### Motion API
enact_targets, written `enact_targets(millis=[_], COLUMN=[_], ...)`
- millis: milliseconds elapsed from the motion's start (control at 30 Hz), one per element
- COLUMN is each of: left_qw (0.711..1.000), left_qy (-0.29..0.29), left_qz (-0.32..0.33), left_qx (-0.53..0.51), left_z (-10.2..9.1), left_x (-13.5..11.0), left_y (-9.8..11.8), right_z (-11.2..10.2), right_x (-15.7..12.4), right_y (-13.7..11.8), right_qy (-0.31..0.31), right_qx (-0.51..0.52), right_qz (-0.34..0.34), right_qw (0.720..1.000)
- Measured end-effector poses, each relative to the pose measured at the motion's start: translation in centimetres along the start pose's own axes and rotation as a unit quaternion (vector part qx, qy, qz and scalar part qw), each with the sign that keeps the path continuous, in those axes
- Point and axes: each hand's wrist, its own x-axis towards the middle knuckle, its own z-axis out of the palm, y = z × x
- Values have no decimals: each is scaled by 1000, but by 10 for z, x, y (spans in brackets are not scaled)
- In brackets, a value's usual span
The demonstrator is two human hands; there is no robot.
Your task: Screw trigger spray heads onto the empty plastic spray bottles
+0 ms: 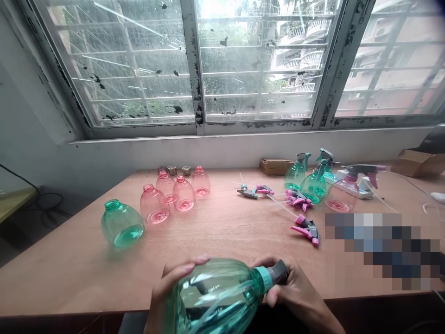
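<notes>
A translucent green spray bottle (pixel 219 292) lies tilted on its side in my two hands, over the table's front edge. My left hand (pixel 168 283) is closed round its base and body. At the neck, my right hand (pixel 294 283) grips the grey trigger head, just beyond the light green collar; part of the head is hidden by the fingers. A pale dip tube shows inside the bottle. Beyond my right hand lies a loose pink-and-grey trigger sprayer (pixel 308 229). Farther off on the left stands a green bottle (pixel 121 225) without a head.
Several headless pink bottles (pixel 155 204) stand at the table's left rear. More loose sprayers (pixel 299 199) lie right of the middle, before several green spray bottles (pixel 313 185) and a pink one (pixel 342 192). Cardboard boxes (pixel 276 167) sit along the back. A pixelated patch covers the right side.
</notes>
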Motion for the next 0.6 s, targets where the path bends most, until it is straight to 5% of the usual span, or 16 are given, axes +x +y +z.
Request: enact_targets(millis=[167, 333, 467, 533, 600], left_qw=[976, 981, 946, 917, 900], left_qy=[2, -123, -274, -355, -400], left_qz=[-201, -150, -172, -176, -161], left_qx=[-85, 2, 18, 43, 65], left_z=[-4, 1, 2, 2, 2], left_x=[18, 20, 15, 15, 17], left_y=[-16, -33, -40, -43, -44], right_z=[-2, -4, -13, -24, -40], right_x=[3, 3, 4, 6, 9], right_y=[7, 4, -20, -40, -64], right_qy=[-29, 131, 200, 280, 440], right_qx=[56, -3, -121, -192, -288], right_qz=[-124, -226, -278, -278, -253], right_qw=[990, 965, 932, 898, 812])
